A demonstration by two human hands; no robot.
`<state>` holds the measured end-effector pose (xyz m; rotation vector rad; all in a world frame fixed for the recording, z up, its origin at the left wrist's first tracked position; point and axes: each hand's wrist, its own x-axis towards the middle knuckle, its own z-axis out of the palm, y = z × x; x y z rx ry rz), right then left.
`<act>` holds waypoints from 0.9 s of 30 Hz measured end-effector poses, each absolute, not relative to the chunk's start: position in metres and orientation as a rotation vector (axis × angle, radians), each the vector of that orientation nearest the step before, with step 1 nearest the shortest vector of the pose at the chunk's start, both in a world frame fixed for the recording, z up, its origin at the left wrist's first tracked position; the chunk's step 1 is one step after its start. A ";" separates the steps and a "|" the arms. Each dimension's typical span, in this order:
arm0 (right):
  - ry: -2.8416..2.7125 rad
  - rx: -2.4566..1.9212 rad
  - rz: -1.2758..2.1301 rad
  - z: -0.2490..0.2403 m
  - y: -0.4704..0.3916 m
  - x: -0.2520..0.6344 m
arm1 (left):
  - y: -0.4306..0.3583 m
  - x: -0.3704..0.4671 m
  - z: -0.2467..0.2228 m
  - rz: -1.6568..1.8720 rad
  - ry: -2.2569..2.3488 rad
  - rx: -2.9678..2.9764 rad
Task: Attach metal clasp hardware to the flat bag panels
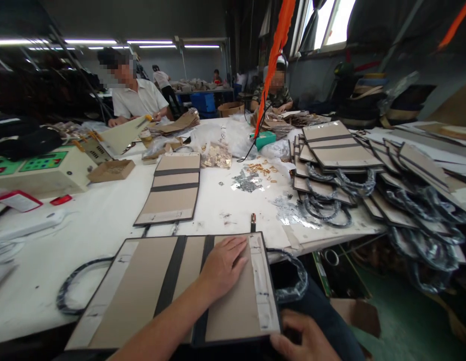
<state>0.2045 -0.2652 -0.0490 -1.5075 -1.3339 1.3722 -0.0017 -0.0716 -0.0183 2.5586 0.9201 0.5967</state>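
Left hand (222, 265) is lying palm-down, fingers out straight and fairly close together, on the beige panel (191, 260) right in front of the wearer. Calling that panel the middle of the clock, with 12 pointing away, the right hand (306, 338) is at the 4 o'clock corner, thumb by the edge. Fingers are cut off down there, so I honestly can't tell if it's pinching anything. Plastic-wrapped handles loop out at 3 (303, 275) and 9 (61, 293).

It's all on a white, kinda smudged table (218, 220) in a dim workshop: tube lights (149, 42) past 12, bright window (335, 22) up at 1, green floor (398, 321) between 3 and 4. There's a person in a white shirt (137, 100) between 11 and 12, plus someone in camouflage (282, 95) at 1.

Other stuff: second panel (176, 203) at 12, silver bits (248, 183) at 1 with gold pieces (263, 168) just beyond, a big stack of panels (340, 145) at 2, and a machine with green control plates (45, 163) around 10. The left forearm (176, 318) covers part of the near panel, and an orange strip (276, 50) dangles across the view at 1.
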 end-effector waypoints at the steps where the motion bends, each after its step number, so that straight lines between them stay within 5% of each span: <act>1: -1.415 -1.559 1.240 -0.041 -0.261 0.213 | -0.075 -0.002 -0.023 0.587 0.946 2.590; 9: -1.885 -1.750 0.377 0.006 -0.173 0.226 | -0.086 0.002 -0.032 0.538 1.061 2.652; 27: -2.220 -2.080 0.169 -0.009 -0.133 0.208 | -0.083 0.004 -0.034 0.474 1.062 2.692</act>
